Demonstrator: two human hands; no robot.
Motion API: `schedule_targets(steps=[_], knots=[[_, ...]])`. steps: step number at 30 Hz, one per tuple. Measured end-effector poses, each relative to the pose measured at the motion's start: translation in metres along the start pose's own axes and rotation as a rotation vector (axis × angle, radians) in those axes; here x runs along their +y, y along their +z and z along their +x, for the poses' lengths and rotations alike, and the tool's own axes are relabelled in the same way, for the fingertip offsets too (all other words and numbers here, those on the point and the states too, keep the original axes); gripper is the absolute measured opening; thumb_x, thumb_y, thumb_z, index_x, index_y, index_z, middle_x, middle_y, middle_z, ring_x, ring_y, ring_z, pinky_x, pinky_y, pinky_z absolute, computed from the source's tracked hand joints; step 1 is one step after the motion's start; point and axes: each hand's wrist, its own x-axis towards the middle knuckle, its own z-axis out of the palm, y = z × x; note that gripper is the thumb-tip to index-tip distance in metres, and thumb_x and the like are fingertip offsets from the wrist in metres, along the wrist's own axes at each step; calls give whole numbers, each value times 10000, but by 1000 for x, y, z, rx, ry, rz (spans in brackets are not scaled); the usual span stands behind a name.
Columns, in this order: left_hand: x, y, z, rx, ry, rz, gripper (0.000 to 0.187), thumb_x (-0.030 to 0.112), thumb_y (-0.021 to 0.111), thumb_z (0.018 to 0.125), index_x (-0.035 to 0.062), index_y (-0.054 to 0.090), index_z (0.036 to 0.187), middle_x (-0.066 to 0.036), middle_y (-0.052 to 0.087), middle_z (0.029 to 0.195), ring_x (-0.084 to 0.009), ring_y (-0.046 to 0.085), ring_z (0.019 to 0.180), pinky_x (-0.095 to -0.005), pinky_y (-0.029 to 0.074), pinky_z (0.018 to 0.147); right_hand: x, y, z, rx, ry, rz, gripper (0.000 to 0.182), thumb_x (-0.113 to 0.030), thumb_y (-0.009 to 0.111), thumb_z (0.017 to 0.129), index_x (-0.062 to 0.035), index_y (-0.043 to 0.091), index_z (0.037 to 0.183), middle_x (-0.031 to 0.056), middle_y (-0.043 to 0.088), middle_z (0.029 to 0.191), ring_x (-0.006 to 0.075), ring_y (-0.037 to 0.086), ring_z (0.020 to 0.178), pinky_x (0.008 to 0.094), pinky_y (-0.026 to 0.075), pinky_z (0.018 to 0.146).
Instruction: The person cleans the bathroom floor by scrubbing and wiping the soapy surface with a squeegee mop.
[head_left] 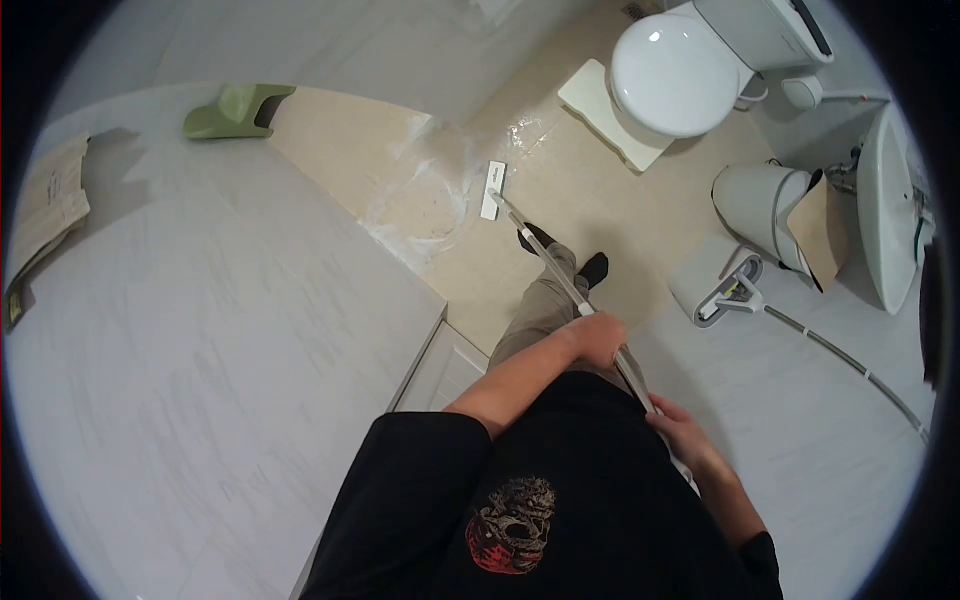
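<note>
My left hand [597,340] is closed around the pole of a long-handled floor scrubber [550,262]. Lower on the same pole, close to my body, my right hand [682,428] also grips it. The pole slants away from me to a narrow white head [493,190] with a small label, flat on the beige floor [450,285]. What is under the head is hidden. Whitish, foamy streaks [425,215] lie on the floor left of the head, and a wet, shiny patch [525,130] lies beyond it.
A white toilet [675,75] stands far right, a cream step stool [615,118] at its base. Nearer are a pale bin [755,205], a sink [885,210] and a grey bucket [705,280] with another mop [840,355] in it. Grey walls flank the floor; a green holder [235,112] hangs left.
</note>
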Motion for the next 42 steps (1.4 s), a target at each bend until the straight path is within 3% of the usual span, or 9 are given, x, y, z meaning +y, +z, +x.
schedule_targets(steps=[4,8,11,13,17,23,35,38,42], knots=[[3,14,-15,185,43,87,204,274,696,670,90,722,753,-121,692,792,-307,683,869,-401,485,858,22,2,10,40,54,56,532,-120,599,977,-21,436,1474,53,602,1305,110,550,1158,271,420,1022],[-21,14,-33,126,-80,56,197,255,695,668,94,721,779,-100,687,803,-273,674,906,-337,434,936,50,11,33,23,89,100,544,-140,607,987,-5,420,1479,19,595,1310,91,542,1159,255,417,1015],[-47,23,-41,-32,-66,69,183,246,694,659,90,715,753,-120,695,788,-294,688,864,-386,493,860,61,25,43,22,19,119,530,-139,605,991,6,430,1470,15,594,1317,83,533,1169,248,405,1023],[-58,20,-41,-336,-13,96,174,247,692,649,93,709,728,-133,700,760,-316,701,797,-435,543,752,70,38,51,24,29,155,520,-138,604,993,10,439,1463,16,591,1324,81,529,1177,244,398,1027],[-75,5,-67,-512,35,114,182,260,693,644,92,704,713,-135,701,731,-333,703,738,-464,560,667,106,77,71,23,57,265,507,-133,622,989,15,463,1446,18,595,1326,76,522,1190,235,383,1029],[-92,34,-96,-580,84,145,191,283,693,660,97,696,706,-125,691,706,-328,701,722,-455,559,658,175,107,105,4,25,509,508,-119,655,970,17,486,1429,32,616,1308,74,556,1150,229,422,993],[-77,55,-123,-538,240,78,217,308,703,710,97,653,702,-108,679,667,-309,704,678,-446,550,613,150,139,44,72,64,583,448,-86,584,1002,2,493,1431,49,618,1312,90,567,1152,242,434,999],[-82,59,-130,-468,271,70,231,322,707,716,99,649,698,-108,674,655,-307,701,662,-444,550,606,165,144,55,32,49,617,449,-87,581,1005,-5,489,1436,43,613,1319,89,563,1159,237,427,998],[-109,41,-132,-573,206,72,231,315,713,717,94,648,690,-111,668,639,-312,695,648,-447,547,586,168,155,92,0,19,609,456,-94,593,1002,-14,491,1438,39,614,1317,82,565,1148,229,428,985]])
